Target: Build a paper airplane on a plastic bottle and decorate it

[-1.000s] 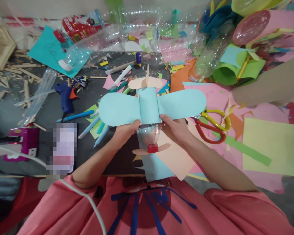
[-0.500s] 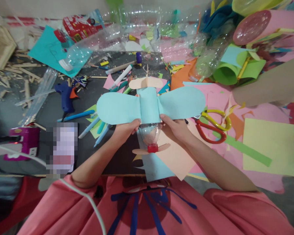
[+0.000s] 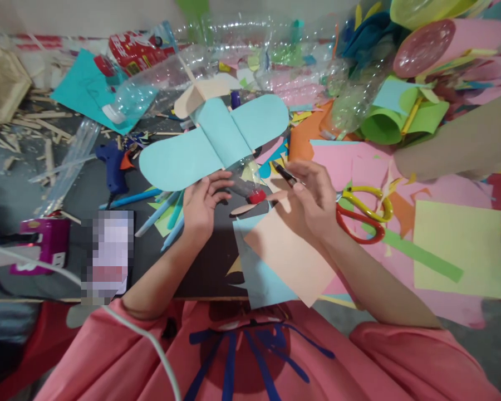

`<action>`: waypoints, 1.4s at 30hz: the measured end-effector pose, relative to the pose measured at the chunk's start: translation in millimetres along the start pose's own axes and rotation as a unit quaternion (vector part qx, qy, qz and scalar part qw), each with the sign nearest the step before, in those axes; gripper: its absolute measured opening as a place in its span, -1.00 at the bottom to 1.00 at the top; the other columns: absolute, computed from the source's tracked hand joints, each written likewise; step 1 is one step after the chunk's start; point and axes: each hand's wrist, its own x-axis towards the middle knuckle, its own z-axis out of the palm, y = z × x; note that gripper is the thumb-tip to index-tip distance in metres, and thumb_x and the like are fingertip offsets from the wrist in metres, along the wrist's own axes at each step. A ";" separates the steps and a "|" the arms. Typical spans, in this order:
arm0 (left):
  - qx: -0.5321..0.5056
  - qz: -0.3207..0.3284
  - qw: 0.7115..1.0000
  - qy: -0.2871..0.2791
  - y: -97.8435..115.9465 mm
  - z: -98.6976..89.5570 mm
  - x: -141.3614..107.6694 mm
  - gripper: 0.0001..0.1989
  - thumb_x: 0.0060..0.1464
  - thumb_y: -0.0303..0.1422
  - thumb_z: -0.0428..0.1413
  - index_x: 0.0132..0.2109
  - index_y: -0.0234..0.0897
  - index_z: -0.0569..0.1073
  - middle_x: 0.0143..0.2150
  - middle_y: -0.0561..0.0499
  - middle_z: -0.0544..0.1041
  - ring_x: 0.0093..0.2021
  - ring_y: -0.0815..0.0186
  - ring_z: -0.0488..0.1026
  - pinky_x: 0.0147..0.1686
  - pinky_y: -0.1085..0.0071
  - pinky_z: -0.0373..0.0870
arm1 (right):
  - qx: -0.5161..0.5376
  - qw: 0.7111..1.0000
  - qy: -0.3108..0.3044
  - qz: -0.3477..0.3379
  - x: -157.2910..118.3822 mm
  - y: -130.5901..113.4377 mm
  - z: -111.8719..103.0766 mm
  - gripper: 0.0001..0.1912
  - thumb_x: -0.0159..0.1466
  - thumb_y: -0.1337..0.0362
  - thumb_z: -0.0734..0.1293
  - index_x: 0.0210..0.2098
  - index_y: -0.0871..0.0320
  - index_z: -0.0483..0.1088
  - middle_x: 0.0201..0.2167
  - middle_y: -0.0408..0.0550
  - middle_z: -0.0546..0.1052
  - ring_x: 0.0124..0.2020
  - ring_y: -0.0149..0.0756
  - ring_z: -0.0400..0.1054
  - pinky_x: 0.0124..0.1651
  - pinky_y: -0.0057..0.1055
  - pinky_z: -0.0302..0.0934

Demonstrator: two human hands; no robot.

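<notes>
A model airplane made from a clear bottle (image 3: 250, 172), with light-blue paper wings (image 3: 179, 159) and a pale tail, lies slanted on the cluttered table. Its red cap (image 3: 256, 196) and a peach paper propeller (image 3: 244, 210) point toward me, to the right. My left hand (image 3: 202, 206) is just behind the left wing's near edge, fingers apart, holding nothing. Between the thumb and fingers of my right hand (image 3: 315, 195) is a slim black pen-like tool (image 3: 284, 174), its tip aimed up and left; its exact kind is unclear.
Scissors (image 3: 361, 223) with red and yellow handles lie right of my right hand. A blue glue gun (image 3: 112, 167), markers (image 3: 162, 214) and a phone (image 3: 112, 250) are at left. Clear bottles (image 3: 137, 94) crowd the back. Paper sheets (image 3: 292, 250) spread in front and right.
The airplane has moved away and left and turned slantwise. Both hands have come off it. My right hand now has the black pen-like tool.
</notes>
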 end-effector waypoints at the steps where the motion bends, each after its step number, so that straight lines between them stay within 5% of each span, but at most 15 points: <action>1: -0.009 0.003 1.000 0.000 0.8 0.1 0.7 -0.78 0.10 -0.24 0.06 -0.33 -0.32 0.47 -0.19 -0.16 0.63 -0.27 0.29 0.56 -0.44 0.48 0.46 | -0.032 0.999 0.015 -0.035 -1.4 -3.2 -1.0 -0.83 0.35 0.17 0.24 -0.11 0.01 0.38 -0.13 -0.03 0.55 -0.10 -0.24 0.46 -0.03 -0.22 0.31; 4: -0.027 -0.011 1.000 0.005 3.2 0.4 2.3 -0.82 0.12 -0.27 0.06 -0.37 -0.28 0.41 -0.20 -0.11 0.63 -0.27 0.32 0.58 -0.37 0.49 0.49 | -0.131 0.976 -0.119 -0.128 -4.4 -9.2 -1.0 -0.79 0.36 0.25 0.18 -0.33 0.05 0.42 -0.40 -0.06 0.54 -0.37 -0.27 0.42 -0.26 -0.29 0.26; 7: -0.025 -0.032 0.999 0.014 5.4 0.6 1.7 -0.84 0.11 -0.28 0.07 -0.37 -0.25 0.39 -0.45 0.02 0.55 -0.50 0.40 0.49 -0.52 0.53 0.41 | -0.229 0.895 -0.327 -0.199 -5.1 -6.9 3.9 -0.69 0.37 0.26 0.15 -0.39 0.10 0.46 -0.46 -0.02 0.53 -0.41 -0.27 0.36 -0.30 -0.31 0.20; 9: -0.008 -0.019 1.000 0.005 6.3 0.0 -1.1 -0.81 0.09 -0.25 0.08 -0.40 -0.26 0.40 -0.61 0.10 0.42 -0.65 0.44 0.34 -0.65 0.54 0.28 | -0.289 0.849 -0.373 -0.237 -5.2 -3.0 8.1 -0.67 0.38 0.26 0.14 -0.38 0.15 0.48 -0.46 0.02 0.52 -0.39 -0.25 0.33 -0.28 -0.30 0.17; 13: 0.030 0.063 0.996 -0.049 5.9 -2.8 -10.5 -0.72 0.11 -0.18 0.10 -0.44 -0.28 0.46 -0.68 0.12 0.34 -0.70 0.46 0.24 -0.69 0.53 0.15 | -0.333 0.832 -0.363 -0.255 -6.8 1.5 13.1 -0.70 0.35 0.25 0.17 -0.36 0.20 0.48 -0.46 0.03 0.49 -0.36 -0.21 0.28 -0.27 -0.29 0.15; 18: 0.088 0.104 0.982 -0.134 3.1 -6.0 -17.7 -0.64 0.16 -0.07 0.09 -0.36 -0.26 0.58 -0.59 0.05 0.46 -0.65 0.42 0.34 -0.61 0.46 0.25 | -0.287 0.862 -0.325 -0.264 -8.8 -0.1 11.2 -0.77 0.32 0.30 0.19 -0.41 0.14 0.43 -0.49 0.00 0.47 -0.37 -0.22 0.29 -0.28 -0.29 0.17; 22: 0.181 0.163 0.959 -0.146 3.1 -7.2 -18.7 -0.61 0.18 -0.03 0.04 -0.27 -0.21 0.61 -0.49 0.02 0.55 -0.60 0.39 0.37 -0.35 0.33 0.40 | -0.299 0.925 -0.133 -0.192 -5.0 -0.7 4.1 -0.78 0.35 0.30 0.15 -0.34 0.06 0.41 -0.39 -0.01 0.54 -0.32 -0.19 0.37 -0.20 -0.20 0.20; 25: 0.211 0.162 0.957 -0.116 4.1 -7.3 -19.2 -0.62 0.21 -0.06 0.01 -0.22 -0.19 0.61 -0.51 0.06 0.54 -0.64 0.41 0.30 -0.29 0.32 0.41 | -0.367 0.923 -0.031 -0.108 0.5 4.8 -0.2 -0.79 0.34 0.30 0.16 -0.25 0.05 0.43 -0.34 0.01 0.56 -0.23 -0.12 0.39 -0.11 -0.12 0.18; 33: 0.193 0.148 0.963 -0.118 6.8 -4.3 -19.6 -0.69 0.19 -0.13 0.04 -0.19 -0.23 0.56 -0.25 -0.01 0.62 -0.66 0.50 0.28 -0.50 0.43 0.34 | -0.396 0.909 -0.103 -0.072 1.5 14.0 2.4 -0.66 0.27 0.21 0.30 0.03 0.08 0.38 -0.13 0.11 0.55 0.02 0.07 0.28 0.03 -0.01 0.13; 39: 0.189 0.140 0.965 -0.115 4.4 -5.5 -18.4 -0.71 0.17 -0.14 0.06 -0.17 -0.24 0.54 -0.26 -0.02 0.60 -0.65 0.50 0.28 -0.52 0.44 0.33 | -0.389 0.912 -0.097 -0.085 0.8 14.3 2.8 -0.85 0.26 0.35 0.26 -0.23 0.07 0.46 -0.31 0.03 0.55 -0.03 0.02 0.31 0.05 -0.02 0.11; 42: 0.181 0.147 0.965 -0.121 2.8 -6.1 -17.9 -0.71 0.18 -0.15 0.05 -0.16 -0.24 0.52 -0.28 -0.01 0.59 -0.65 0.51 0.28 -0.53 0.45 0.33 | -0.393 0.911 -0.087 -0.091 0.0 15.5 4.0 -0.81 0.26 0.34 0.26 -0.18 0.06 0.47 -0.27 0.05 0.55 -0.05 0.01 0.34 0.01 -0.03 0.14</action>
